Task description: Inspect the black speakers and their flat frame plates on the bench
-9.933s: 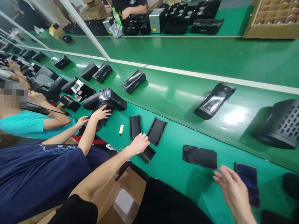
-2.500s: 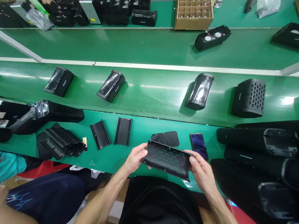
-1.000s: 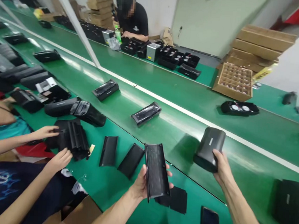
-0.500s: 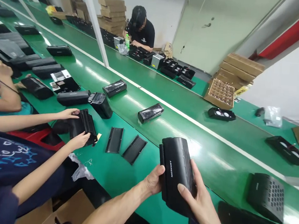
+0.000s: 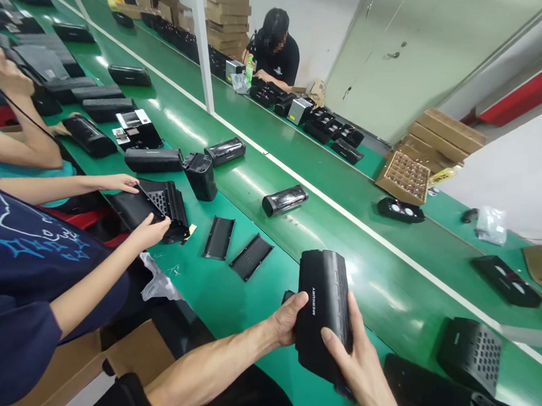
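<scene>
A black speaker housing [image 5: 322,304] with white MERKURY lettering stands tilted between my two hands, above the green table edge. My left hand [image 5: 288,319] grips its left side, thumb on the front face and fingers hidden behind. On the right side my right hand [image 5: 358,349] is wrapped round it, thumb across the front. A small dark part juts out behind the housing by my left hand; what it is I cannot make out. Two black curved panels [image 5: 218,238] lie on the green table [image 5: 206,288] to the left.
At left, a co-worker's hands [image 5: 152,229] hold a black speaker with a perforated grille. Black speakers [image 5: 284,201] lie along the green conveyor [image 5: 342,232]; another with a perforated end [image 5: 470,353] is at right. An open carton [image 5: 145,354] sits below the table. Another person works across the belt.
My hands have turned the housing slightly, and the flat edge along its left side no longer shows. The co-worker at left has tilted a black cover, exposing a perforated grille. The view has shifted.
</scene>
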`<act>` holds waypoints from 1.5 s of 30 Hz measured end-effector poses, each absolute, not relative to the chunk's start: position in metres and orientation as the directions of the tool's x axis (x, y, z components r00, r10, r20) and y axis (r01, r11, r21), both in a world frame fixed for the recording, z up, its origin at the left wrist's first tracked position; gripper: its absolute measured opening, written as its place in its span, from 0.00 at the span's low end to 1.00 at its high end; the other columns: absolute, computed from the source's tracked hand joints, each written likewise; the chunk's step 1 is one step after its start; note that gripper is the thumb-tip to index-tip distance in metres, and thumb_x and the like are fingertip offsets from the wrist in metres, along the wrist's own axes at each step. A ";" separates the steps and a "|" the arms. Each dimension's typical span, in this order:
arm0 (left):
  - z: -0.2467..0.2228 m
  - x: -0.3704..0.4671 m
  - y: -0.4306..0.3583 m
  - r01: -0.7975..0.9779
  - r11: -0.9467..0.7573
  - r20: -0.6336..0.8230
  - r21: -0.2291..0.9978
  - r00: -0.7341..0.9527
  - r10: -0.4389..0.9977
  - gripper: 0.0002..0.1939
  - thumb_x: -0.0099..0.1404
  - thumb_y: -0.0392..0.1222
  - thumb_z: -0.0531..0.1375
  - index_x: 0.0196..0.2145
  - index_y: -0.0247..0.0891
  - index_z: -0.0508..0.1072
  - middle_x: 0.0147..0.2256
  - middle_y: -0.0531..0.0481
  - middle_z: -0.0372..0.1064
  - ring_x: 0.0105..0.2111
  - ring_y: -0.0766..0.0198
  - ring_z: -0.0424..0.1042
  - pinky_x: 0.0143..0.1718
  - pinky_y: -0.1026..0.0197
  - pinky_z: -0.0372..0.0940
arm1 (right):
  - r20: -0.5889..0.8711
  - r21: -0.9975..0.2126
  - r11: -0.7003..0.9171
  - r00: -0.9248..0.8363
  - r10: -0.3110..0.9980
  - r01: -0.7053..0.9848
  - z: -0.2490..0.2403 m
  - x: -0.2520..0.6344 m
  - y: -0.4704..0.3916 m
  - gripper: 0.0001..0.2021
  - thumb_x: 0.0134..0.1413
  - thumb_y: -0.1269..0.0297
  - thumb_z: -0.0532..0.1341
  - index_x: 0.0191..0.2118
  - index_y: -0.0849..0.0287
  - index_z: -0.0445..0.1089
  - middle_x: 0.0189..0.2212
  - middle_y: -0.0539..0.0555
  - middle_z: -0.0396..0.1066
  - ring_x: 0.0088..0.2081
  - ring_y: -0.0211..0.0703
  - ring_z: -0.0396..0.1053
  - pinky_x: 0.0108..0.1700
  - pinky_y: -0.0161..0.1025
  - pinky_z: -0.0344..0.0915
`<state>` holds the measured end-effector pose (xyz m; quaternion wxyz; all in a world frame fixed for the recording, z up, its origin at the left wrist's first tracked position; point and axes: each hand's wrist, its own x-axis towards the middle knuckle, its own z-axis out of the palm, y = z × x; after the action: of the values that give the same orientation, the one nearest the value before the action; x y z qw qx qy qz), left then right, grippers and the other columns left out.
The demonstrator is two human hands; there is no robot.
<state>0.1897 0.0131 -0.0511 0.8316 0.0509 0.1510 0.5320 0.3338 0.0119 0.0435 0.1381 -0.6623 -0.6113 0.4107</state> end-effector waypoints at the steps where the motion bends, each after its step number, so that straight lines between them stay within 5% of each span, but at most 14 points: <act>1: -0.052 0.192 0.012 -0.872 0.428 -0.197 0.239 0.388 0.900 0.45 0.52 0.68 0.73 0.55 0.26 0.78 0.50 0.28 0.79 0.58 0.35 0.73 0.65 0.40 0.60 | -0.393 -0.688 -0.227 -0.091 0.915 0.690 0.043 0.335 0.012 0.51 0.59 0.35 0.60 0.79 0.48 0.36 0.70 0.63 0.63 0.63 0.69 0.70 0.61 0.64 0.66; 5: -0.055 0.200 0.012 -0.866 0.445 -0.244 0.226 0.392 0.887 0.45 0.54 0.68 0.72 0.56 0.27 0.77 0.50 0.28 0.79 0.57 0.35 0.75 0.64 0.41 0.61 | -0.456 -0.694 -0.254 -0.139 0.879 0.673 0.041 0.345 0.024 0.53 0.60 0.35 0.59 0.79 0.51 0.32 0.73 0.63 0.56 0.68 0.66 0.63 0.66 0.62 0.61; 9: -0.056 0.201 0.012 -0.851 0.458 -0.316 0.256 0.374 0.872 0.44 0.54 0.68 0.72 0.55 0.27 0.77 0.47 0.29 0.80 0.53 0.36 0.77 0.60 0.40 0.65 | -0.435 -0.730 -0.240 -0.163 0.886 0.640 0.040 0.356 0.020 0.48 0.60 0.39 0.61 0.78 0.49 0.40 0.75 0.60 0.51 0.71 0.64 0.57 0.67 0.60 0.62; 15: -0.047 0.194 0.013 -0.870 0.320 -0.431 0.375 0.142 0.891 0.38 0.54 0.65 0.73 0.51 0.31 0.77 0.44 0.36 0.81 0.46 0.45 0.79 0.54 0.47 0.70 | -0.217 -0.888 -0.252 0.134 0.967 0.384 0.013 0.325 -0.050 0.58 0.53 0.45 0.70 0.77 0.47 0.31 0.77 0.63 0.37 0.73 0.67 0.51 0.63 0.59 0.68; 21: -0.041 0.206 0.014 -0.856 0.295 -0.421 0.424 0.102 0.901 0.37 0.55 0.61 0.74 0.53 0.33 0.74 0.43 0.40 0.80 0.42 0.51 0.79 0.48 0.51 0.72 | -0.126 -0.884 -0.269 0.360 0.924 0.382 0.002 0.292 -0.057 0.48 0.51 0.46 0.71 0.70 0.57 0.46 0.67 0.69 0.55 0.66 0.66 0.62 0.62 0.58 0.66; 28: -0.049 0.161 0.028 -0.674 0.490 -0.403 0.554 0.298 0.865 0.45 0.49 0.70 0.73 0.54 0.36 0.76 0.46 0.39 0.79 0.48 0.45 0.76 0.52 0.46 0.69 | -0.241 -0.919 -0.308 0.267 0.933 0.248 0.011 0.342 -0.074 0.47 0.47 0.42 0.72 0.67 0.54 0.53 0.58 0.64 0.66 0.53 0.61 0.71 0.52 0.51 0.71; 31: -0.036 0.113 0.046 -0.493 0.356 -0.212 0.794 0.324 0.922 0.55 0.45 0.61 0.77 0.67 0.46 0.66 0.62 0.42 0.68 0.62 0.42 0.66 0.63 0.45 0.60 | -0.344 -0.922 -0.358 0.116 0.932 0.144 0.012 0.367 -0.090 0.48 0.43 0.38 0.72 0.65 0.52 0.56 0.55 0.62 0.68 0.49 0.60 0.72 0.47 0.49 0.71; 34: -0.023 0.085 0.053 -0.200 0.312 -0.151 0.929 0.564 0.812 0.54 0.46 0.52 0.78 0.69 0.45 0.64 0.64 0.41 0.65 0.62 0.39 0.65 0.63 0.44 0.58 | -0.424 -0.903 -0.424 0.019 0.906 0.066 0.013 0.382 -0.100 0.48 0.44 0.36 0.71 0.66 0.52 0.55 0.56 0.62 0.68 0.49 0.60 0.72 0.47 0.50 0.71; 40: -0.028 0.087 0.024 -0.159 0.280 -0.171 0.947 0.488 0.856 0.48 0.52 0.53 0.73 0.68 0.43 0.63 0.60 0.43 0.67 0.55 0.43 0.68 0.56 0.50 0.63 | -0.344 -0.904 -0.354 0.087 0.935 0.237 0.012 0.377 -0.111 0.50 0.49 0.39 0.70 0.70 0.50 0.48 0.69 0.64 0.55 0.63 0.65 0.64 0.59 0.52 0.67; 45: -0.035 0.092 0.013 -0.125 0.283 -0.208 0.951 0.417 0.885 0.46 0.51 0.52 0.72 0.66 0.42 0.66 0.58 0.45 0.68 0.52 0.45 0.68 0.54 0.52 0.62 | -0.313 -0.913 -0.341 0.151 0.938 0.224 0.003 0.374 -0.111 0.43 0.50 0.40 0.69 0.66 0.52 0.55 0.61 0.63 0.64 0.57 0.63 0.68 0.53 0.51 0.70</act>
<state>0.0915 0.0133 -0.0352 0.6941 0.4759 0.3993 0.3636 0.3742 -0.1110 0.0027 0.3702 -0.6620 -0.4386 0.4821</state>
